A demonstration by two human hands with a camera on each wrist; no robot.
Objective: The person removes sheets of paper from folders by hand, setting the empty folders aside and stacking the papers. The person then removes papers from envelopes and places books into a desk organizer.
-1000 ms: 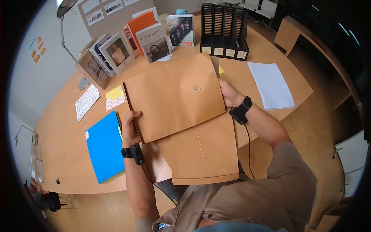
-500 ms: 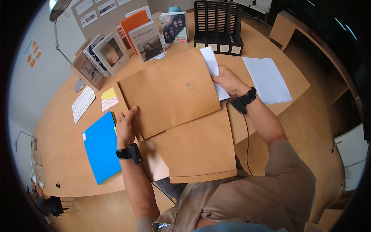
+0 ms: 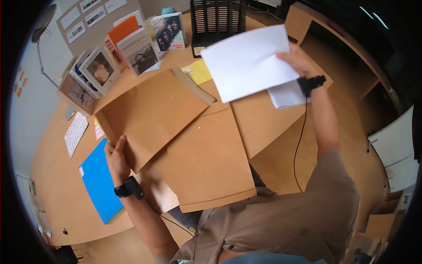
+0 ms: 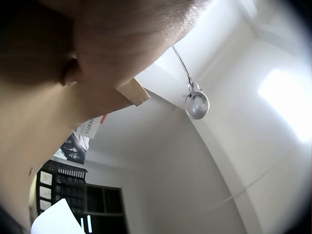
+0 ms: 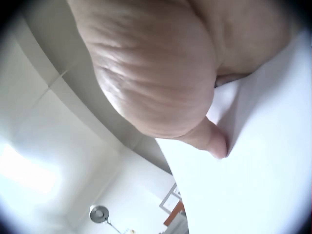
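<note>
The left hand grips the lower left corner of a brown envelope, thumb on top. Its right end is uncovered and lies over a second brown envelope near the body. Up to the right, the right hand pinches white sheets by their right edge, apart from the envelope. In the right wrist view the thumb presses on the white paper. The left wrist view shows the palm close up, with the envelope beside it.
A blue folder lies at the left. Standing books and a black file rack are at the back. A yellow paper lies before the rack. White sheets lie under the right forearm side, and a card lies far left.
The right hand has drawn the white sheets out of the envelope and moved them up to the right. The left hand and envelope have shifted left and tilted; the view has turned.
</note>
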